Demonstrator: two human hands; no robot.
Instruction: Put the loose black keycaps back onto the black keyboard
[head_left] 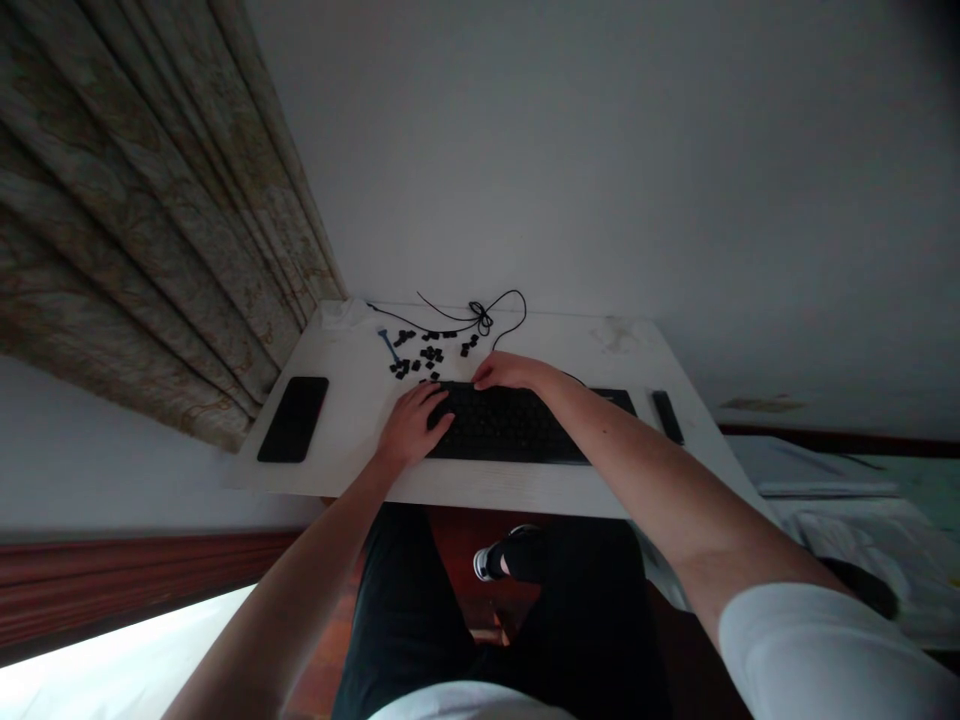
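Note:
A black keyboard (pixel 502 425) lies on the white desk in front of me. My left hand (pixel 409 420) rests at its left end, thumb and fingers spread apart and touching it. At the upper edge, left of the keyboard's middle, my right hand (pixel 506 371) has its fingertips pressed together on the top row; anything between them is too small to make out. Several loose black keycaps (pixel 431 354) are scattered on the desk behind the keyboard's left end. Among them lies a slim blue tool (pixel 388 345). My right forearm hides part of the keyboard's right side.
A black cable (pixel 480 318), bundled in the middle, runs along the back of the desk (pixel 510 482). A dark phone (pixel 293 419) lies at the left, and a small black oblong object (pixel 667 417) at the right. A patterned curtain (pixel 165 180) hangs at the left.

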